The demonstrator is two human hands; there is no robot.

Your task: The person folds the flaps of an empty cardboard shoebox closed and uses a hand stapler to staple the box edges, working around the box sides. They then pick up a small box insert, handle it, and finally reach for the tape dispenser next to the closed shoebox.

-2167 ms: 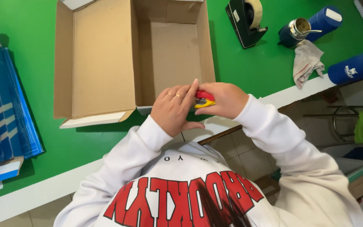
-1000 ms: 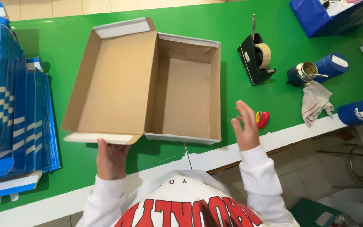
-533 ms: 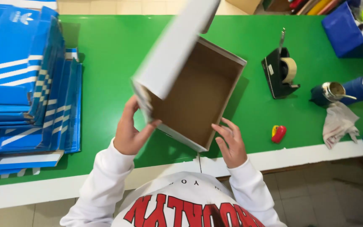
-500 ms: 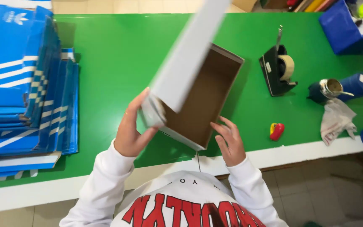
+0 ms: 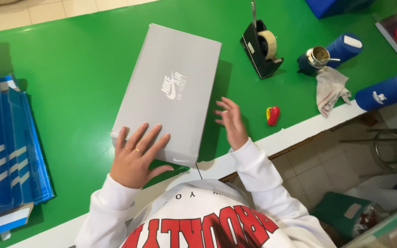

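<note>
At the left edge lies a stack of flat blue boxes, and just right of it the left hand rests palm down, fingers spread, on the near end of the closed grey box, which lies lid up on the green table close to its near edge. The box looks like stiff, smooth cardboard, light and probably empty, so it should slide easily, and it is best gripped by its two long sides rather than the lid. Just right of it the right hand hovers open, fingers loosely spread, holding nothing, with a small red tool, a tape dispenser and a cloth farther right.
</note>
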